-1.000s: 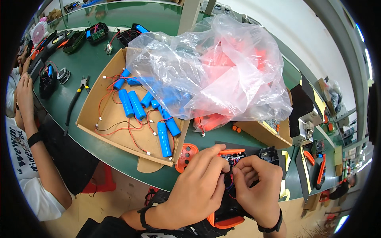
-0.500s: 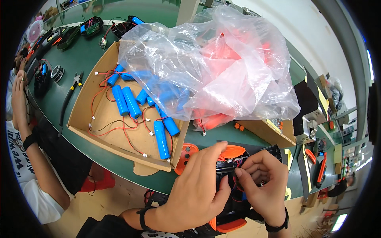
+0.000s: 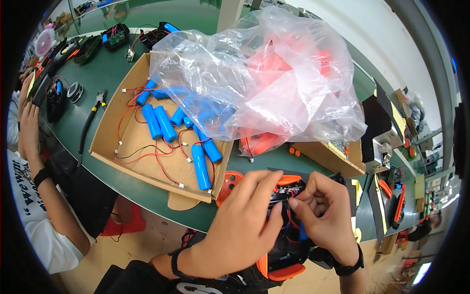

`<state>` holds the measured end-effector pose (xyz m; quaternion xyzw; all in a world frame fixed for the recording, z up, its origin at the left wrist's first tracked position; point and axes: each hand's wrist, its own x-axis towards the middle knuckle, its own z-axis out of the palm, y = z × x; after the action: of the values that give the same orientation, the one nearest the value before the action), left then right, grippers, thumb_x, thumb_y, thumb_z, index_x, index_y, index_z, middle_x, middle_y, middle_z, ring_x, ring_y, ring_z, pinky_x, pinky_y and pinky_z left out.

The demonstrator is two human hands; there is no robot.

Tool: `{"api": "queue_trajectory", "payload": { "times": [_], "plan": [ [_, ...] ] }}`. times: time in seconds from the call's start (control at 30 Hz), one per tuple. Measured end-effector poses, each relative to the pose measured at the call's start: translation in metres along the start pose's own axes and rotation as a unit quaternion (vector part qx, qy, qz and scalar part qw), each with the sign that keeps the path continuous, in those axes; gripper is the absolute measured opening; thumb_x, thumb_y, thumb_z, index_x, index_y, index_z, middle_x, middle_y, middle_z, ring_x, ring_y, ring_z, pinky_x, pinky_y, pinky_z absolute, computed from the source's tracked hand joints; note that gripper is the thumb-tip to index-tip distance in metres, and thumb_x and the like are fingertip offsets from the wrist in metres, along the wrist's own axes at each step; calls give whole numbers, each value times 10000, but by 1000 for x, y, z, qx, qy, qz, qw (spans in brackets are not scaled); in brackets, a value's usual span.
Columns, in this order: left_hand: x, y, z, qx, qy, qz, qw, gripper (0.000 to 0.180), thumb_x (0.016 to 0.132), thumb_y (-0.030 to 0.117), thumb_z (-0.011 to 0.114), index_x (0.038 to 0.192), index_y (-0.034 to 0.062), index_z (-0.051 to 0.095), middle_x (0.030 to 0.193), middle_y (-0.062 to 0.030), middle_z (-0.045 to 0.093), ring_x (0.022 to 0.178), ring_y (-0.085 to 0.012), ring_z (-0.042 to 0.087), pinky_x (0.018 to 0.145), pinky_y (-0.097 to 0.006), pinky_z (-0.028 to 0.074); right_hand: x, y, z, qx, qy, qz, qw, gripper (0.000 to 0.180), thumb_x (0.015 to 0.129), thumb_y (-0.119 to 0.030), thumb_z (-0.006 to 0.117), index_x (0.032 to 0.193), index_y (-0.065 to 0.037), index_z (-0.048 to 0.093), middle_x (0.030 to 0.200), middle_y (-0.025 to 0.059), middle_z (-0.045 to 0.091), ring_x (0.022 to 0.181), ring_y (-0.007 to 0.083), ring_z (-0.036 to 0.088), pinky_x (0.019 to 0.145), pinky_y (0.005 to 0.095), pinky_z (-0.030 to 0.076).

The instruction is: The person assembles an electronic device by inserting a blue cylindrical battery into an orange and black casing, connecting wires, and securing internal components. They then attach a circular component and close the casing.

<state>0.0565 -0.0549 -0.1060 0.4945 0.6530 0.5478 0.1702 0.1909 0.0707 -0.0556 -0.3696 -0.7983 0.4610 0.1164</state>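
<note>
In front of me is a black and orange device housing (image 3: 280, 272), opened up, with thin red and purple wires (image 3: 292, 218) and a bit of blue inside. My left hand (image 3: 241, 226) is closed round its upper left side, thumb against a black part below a small circuit board (image 3: 289, 188). My right hand (image 3: 325, 213) pinches at the board's right end, beside the wires; its fingertips hide what they hold. An orange part with holes (image 3: 228, 186) lies just left of my left fingers, partly covered by them.
A cardboard tray (image 3: 132, 169) holds several blue battery cells (image 3: 200, 167) with leads. A clear plastic bag (image 3: 298, 105) of orange-red parts overlaps it. Pliers (image 3: 92, 117) and opened housings (image 3: 115, 36) lie to the left. A co-worker's arm (image 3: 51, 196) rests at the left table edge.
The view has shifted slightly. My hands stay on the housing, with the right wrist a little further right. The co-worker's hand at the left has moved lower.
</note>
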Motion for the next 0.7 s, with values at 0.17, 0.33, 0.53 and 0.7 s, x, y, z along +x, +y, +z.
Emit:
{"api": "queue_trajectory", "payload": {
  "times": [0.17,0.33,0.53,0.7],
  "plan": [
    [26,1,1,34,40,16,999,179,897,59,763,1074,31,763,1009,-124,725,840,-306,696,715,-398,536,-3,7,-4,52,-5,-16,998,160,920,71,698,896,2,556,668,4,617,562,5,532,511,207,378],
    [30,6,2,41,45,19,998,189,897,36,760,1082,1,743,979,-155,731,817,-299,717,721,-366,549,0,11,-6,73,-16,-18,997,138,914,53,697,883,5,571,677,29,642,567,18,560,512,213,391],
    [32,5,6,12,88,23,996,179,921,2,743,1097,-20,725,970,-154,737,835,-252,738,731,-340,556,1,12,-3,45,-8,-32,998,142,883,58,705,858,5,575,660,29,637,553,24,560,501,223,387],
    [26,-3,12,-55,102,7,993,156,936,-24,728,1092,-33,717,959,-134,726,843,-192,716,738,-309,550,1,11,-3,85,-12,-7,996,142,880,55,708,864,2,577,650,33,640,554,38,584,505,224,397]
  ]
}}
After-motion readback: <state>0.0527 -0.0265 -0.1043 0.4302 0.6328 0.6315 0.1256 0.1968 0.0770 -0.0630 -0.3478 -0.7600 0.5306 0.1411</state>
